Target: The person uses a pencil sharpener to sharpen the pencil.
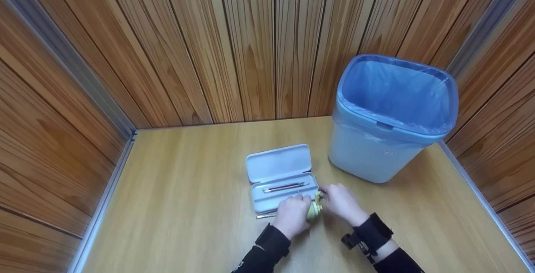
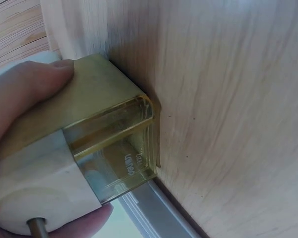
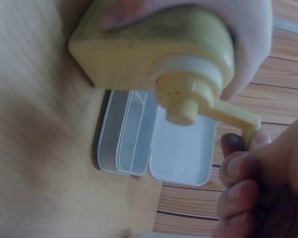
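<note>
My left hand (image 1: 294,213) grips a yellow hand-crank pencil sharpener (image 3: 109,62) from above, close by the front right corner of an open pencil case (image 1: 278,165). In the left wrist view, a clear shavings drawer (image 2: 121,148) shows at its base, and a pencil (image 2: 38,229) sticks out of the front hole. The thumb and forefinger of my right hand (image 1: 343,204) pinch the end of the crank handle (image 3: 233,115). Pencils (image 1: 285,187) lie in the case's tray. Another slim pencil-like stick (image 1: 266,215) lies along the case's front edge, partly covered by my left hand.
A blue-white bin (image 1: 368,151) lined with a clear bag stands at the back right of the wooden table (image 1: 188,189). Wood-panelled walls (image 1: 259,47) close in the back and both sides. A black camera strap (image 1: 374,231) circles the right wrist.
</note>
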`<act>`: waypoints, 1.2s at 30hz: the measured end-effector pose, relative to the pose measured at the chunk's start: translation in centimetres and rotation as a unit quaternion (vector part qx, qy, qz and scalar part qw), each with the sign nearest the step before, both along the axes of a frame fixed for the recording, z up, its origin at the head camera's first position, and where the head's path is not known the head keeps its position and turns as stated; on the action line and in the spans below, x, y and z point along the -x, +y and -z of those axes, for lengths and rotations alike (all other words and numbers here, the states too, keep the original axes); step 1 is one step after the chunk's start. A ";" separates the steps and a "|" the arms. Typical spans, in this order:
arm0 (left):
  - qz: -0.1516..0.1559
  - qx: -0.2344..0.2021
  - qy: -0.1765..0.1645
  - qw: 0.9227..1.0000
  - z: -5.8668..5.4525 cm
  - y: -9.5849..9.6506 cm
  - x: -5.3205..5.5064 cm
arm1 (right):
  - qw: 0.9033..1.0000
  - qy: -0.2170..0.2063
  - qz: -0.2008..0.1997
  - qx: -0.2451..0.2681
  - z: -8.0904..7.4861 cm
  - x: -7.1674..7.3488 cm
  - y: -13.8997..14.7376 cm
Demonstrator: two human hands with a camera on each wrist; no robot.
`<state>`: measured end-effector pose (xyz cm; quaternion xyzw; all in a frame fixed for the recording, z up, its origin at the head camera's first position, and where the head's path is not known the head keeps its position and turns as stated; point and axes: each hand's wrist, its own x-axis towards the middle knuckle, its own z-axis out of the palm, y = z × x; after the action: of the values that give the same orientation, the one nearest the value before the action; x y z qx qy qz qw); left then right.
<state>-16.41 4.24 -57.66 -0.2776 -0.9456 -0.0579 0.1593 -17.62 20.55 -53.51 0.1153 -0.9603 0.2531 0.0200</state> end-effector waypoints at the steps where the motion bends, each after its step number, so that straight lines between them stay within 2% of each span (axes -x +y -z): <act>1: -0.001 0.000 0.003 1.000 0.0 0.0 0.0 | 1.000 -0.005 0.002 -0.002 0.1 0.3 0.0; 6: -0.002 0.000 0.001 1.000 -0.1 0.1 -0.1 | 0.999 -0.040 0.008 -0.001 1.2 1.6 0.1; 10: -0.003 0.002 -0.011 1.000 0.1 0.2 -0.2 | 0.997 -0.079 -0.001 0.019 3.0 2.2 0.2; 14: 0.002 0.001 -0.021 1.000 0.2 0.2 -0.2 | 0.994 -0.110 -0.012 0.021 5.0 1.7 0.5; 18: 0.005 0.002 -0.013 1.000 0.2 0.1 -0.2 | 0.993 -0.117 -0.007 0.015 6.0 0.3 0.6; 26: -0.002 0.005 -0.002 1.000 0.0 -0.1 0.1 | 0.991 -0.131 -0.011 0.011 5.8 -2.7 0.7; 36: -0.010 0.004 -0.017 1.000 0.0 0.0 -0.1 | 0.995 -0.082 -0.047 0.004 4.3 -5.0 1.2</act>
<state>-16.35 4.25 -57.62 -0.2678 -0.9512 -0.0568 0.1428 -12.63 21.77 -57.77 0.1386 -0.9513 0.2660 -0.0706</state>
